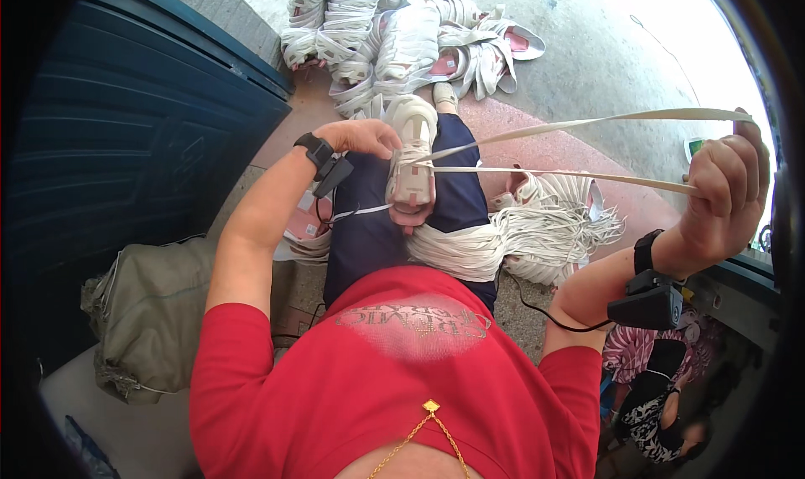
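In the head view, the white-and-pink shoe (415,177) lies on the lap between the thighs, toe to the far side, heel near. It looks light, with a soft, padded upper that would give under pressure and a firmer sole; it seems best steadied by its sides, clear of the eyelets. The pale lace (570,173) looks flat, limp and tough rather than fragile, and may slide through a loose grip, so wrapping it around the fingers suits it. The left hand (369,137) is at the shoe's far left side, fingers bunched narrow; I cannot tell whether they pinch a lace. The right hand (729,181), well to the right, has its fingers curled around the lace, the index finger raised under the upper strand.

Counted: one shoe on the lap; two strands running to the right hand; one white strand (365,212) at the shoe's near left; one tied bundle of laces (457,251) across the right thigh, its strands too many to count; one greenish sack (159,315) at left. The far shoe pile (411,39) overlaps too much for a sure count.
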A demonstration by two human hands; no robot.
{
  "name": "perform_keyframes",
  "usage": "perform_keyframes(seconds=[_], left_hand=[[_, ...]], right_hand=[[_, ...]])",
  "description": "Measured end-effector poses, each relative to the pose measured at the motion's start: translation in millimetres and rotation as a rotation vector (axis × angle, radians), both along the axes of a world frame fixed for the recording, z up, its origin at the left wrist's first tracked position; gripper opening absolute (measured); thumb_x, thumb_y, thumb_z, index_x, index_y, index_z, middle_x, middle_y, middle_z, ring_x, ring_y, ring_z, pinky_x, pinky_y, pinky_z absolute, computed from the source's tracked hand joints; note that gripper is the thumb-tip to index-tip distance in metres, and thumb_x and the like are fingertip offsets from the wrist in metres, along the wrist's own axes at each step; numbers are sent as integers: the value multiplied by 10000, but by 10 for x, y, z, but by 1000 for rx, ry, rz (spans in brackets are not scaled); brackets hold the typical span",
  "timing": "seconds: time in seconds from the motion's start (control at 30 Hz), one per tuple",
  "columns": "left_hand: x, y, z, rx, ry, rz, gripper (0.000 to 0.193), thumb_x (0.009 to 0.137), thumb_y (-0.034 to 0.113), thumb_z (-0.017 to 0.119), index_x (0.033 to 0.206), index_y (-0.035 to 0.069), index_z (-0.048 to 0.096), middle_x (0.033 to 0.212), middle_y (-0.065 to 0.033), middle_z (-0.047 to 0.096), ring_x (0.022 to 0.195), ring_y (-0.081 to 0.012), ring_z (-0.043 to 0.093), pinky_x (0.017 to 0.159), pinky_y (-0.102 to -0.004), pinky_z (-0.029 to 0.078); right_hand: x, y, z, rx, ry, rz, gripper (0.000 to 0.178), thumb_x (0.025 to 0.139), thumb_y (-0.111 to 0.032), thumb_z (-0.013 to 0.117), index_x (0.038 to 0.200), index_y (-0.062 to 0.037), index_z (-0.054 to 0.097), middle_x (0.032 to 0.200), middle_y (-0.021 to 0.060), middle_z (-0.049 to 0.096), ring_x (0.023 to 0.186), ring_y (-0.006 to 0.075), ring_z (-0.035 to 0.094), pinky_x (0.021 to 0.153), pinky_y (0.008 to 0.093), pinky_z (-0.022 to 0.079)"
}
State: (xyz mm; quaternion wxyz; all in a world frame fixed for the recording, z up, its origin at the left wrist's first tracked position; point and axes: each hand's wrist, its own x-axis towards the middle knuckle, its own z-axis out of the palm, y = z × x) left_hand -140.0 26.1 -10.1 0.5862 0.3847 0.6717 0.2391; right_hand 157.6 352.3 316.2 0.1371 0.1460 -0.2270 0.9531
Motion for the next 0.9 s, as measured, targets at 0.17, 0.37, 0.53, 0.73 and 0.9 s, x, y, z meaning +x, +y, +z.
perform_keyframes(seconds=[0.17, 0.37, 0.53, 0.73, 0.9], left_hand=[[219, -43, -255, -17, 56, 309, 208, 878, 189, 669, 960, 12, 742, 783, -47, 704, 760, -174, 635, 753, -342, 516], [588, 224, -257, 259, 406, 77, 216, 888, 201, 674, 1049, 74, 743, 850, -69, 685, 746, -186, 619, 675, -333, 511], [808, 496, -140, 353, 873, -414, 193, 843, 238, 659, 906, 76, 743, 979, -108, 655, 989, -339, 651, 809, -434, 547], [820, 530, -169, 449, 1027, -493, 183, 839, 174, 617, 855, 25, 723, 930, -137, 670, 907, -309, 658, 766, -402, 543], [636, 777, -340, 198, 511, -405, 210, 805, 162, 625, 860, -11, 730, 888, -196, 711, 823, -364, 681, 731, -434, 530]], right_hand=[[173, 264, -114, 96, 9, -110, 247, 1039, -77, 346, 797, -110, 385, 511, -69, 316, 381, 6, 235, 330, 184, 177], [72, 183, -292, 123, -41, -95, 252, 1042, -109, 377, 792, -133, 374, 526, -67, 296, 415, 23, 233, 376, 210, 193], [-240, -177, -511, 140, -42, 113, 213, 1062, -196, 368, 873, -111, 418, 598, -59, 300, 516, 66, 250, 501, 244, 243], [-456, -620, -791, 101, -275, 57, 236, 1049, -244, 391, 865, -115, 460, 613, -70, 317, 563, 80, 301, 553, 252, 282], [-693, -1007, -715, 30, -310, 227, 266, 1068, -241, 363, 837, -126, 429, 626, -55, 309, 535, 65, 254, 530, 244, 260]])
